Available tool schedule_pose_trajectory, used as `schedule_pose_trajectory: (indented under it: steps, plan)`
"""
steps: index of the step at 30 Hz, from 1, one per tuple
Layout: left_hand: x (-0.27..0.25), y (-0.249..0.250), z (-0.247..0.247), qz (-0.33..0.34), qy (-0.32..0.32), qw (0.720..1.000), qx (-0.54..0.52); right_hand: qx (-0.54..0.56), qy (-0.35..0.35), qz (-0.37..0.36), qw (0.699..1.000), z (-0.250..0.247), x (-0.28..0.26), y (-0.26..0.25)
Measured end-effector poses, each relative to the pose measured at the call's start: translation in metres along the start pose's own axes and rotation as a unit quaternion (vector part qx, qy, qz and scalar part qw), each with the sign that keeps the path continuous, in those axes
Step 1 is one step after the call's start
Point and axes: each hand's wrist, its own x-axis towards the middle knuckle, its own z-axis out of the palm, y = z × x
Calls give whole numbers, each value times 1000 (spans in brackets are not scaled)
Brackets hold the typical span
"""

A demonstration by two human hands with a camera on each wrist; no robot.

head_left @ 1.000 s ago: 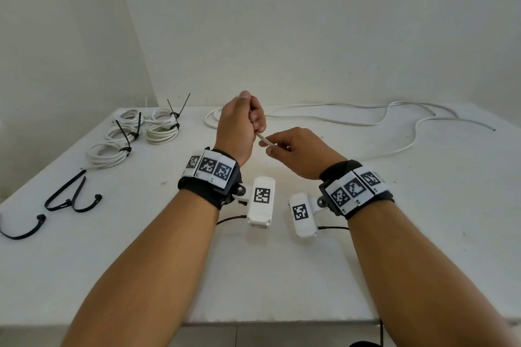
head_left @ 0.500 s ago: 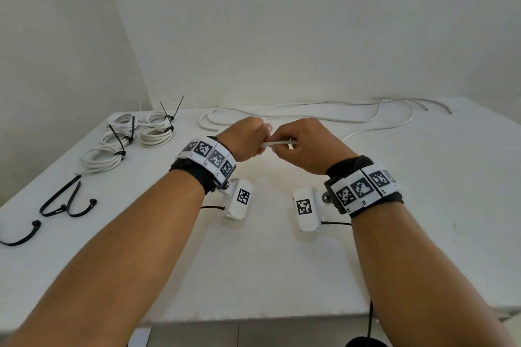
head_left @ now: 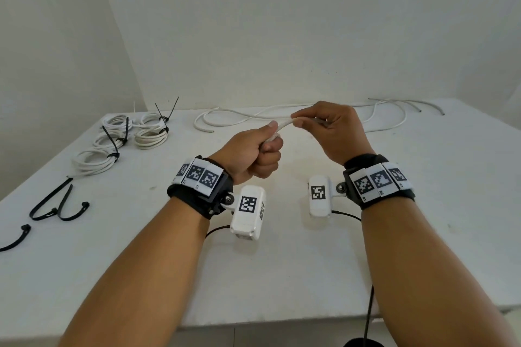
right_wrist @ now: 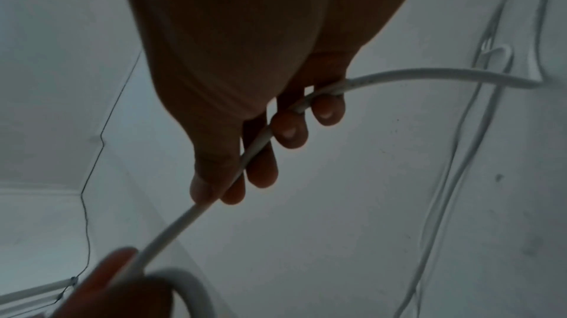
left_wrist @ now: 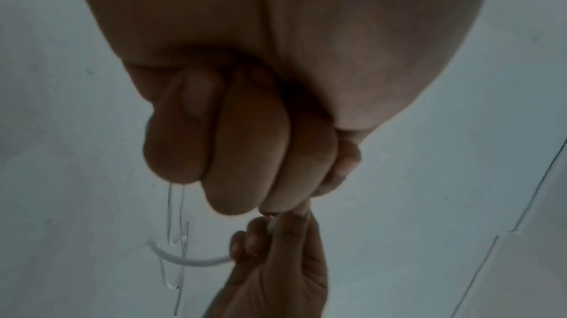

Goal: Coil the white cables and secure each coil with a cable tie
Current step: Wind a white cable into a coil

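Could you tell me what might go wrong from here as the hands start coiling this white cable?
1. The left hand grips only a small first loop of the white cable; if that grip loosens, the loop could spring open.
2. The right hand merely pinches the cable, so it may slip through during a pull.
3. The slack on the table lies in crossing curves near a second loose cable; pulling could snag or drag them.

Both forearms reached forward over the table, a banded strap on each wrist. The left hand [head_left: 253, 153] was curled into a fist, thumb on top, gripping the white cable [right_wrist: 172, 228]. The right hand [head_left: 331, 128], raised slightly higher, pinched the same cable between thumb and fingertips [right_wrist: 233, 196].
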Motion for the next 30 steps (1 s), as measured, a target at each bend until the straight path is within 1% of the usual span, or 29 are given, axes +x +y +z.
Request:
schedule_pose_trajectory:
  steps: [4, 5, 7, 10, 15, 17, 19, 23, 25, 26, 28, 30]
  plan:
    - [-8, 6, 4, 37, -67, 996, -48, 25, -25, 22, 999, 11, -2, -3]
    - [-9, 8, 5, 48, -77, 994, -56, 30, -28, 26, 999, 13, -2, -5]
    - [-11, 10, 6, 66, -74, 993, -67, 29, -39, 33, 998, 14, -2, -8]
    - [-9, 10, 7, 106, -34, 987, -112, -4, -87, 42, 995, 19, -4, -8]
    - [-3, 13, 5, 177, 65, 961, -205, -66, -186, 61, 978, 28, -8, -14]
    - [-1, 13, 1, 200, 95, 949, -224, -79, -215, 75, 970, 30, -8, -18]
    - [1, 11, -1, 211, 135, 942, -222, -91, -238, 78, 964, 33, -6, -20]
    - [5, 8, -8, 241, 228, 929, -168, -127, -291, 94, 944, 35, -8, -22]
    - [7, 5, -18, 254, 273, 923, -97, -142, -305, 92, 937, 34, -9, -25]
    - [6, 3, -22, 251, 291, 922, -39, -150, -313, 86, 934, 33, -10, -28]
    - [4, -1, -23, 223, 314, 916, 110, -162, -326, 72, 929, 34, -10, -33]
    - [3, -5, -19, 185, 323, 895, 245, -169, -334, 65, 925, 35, -11, -37]
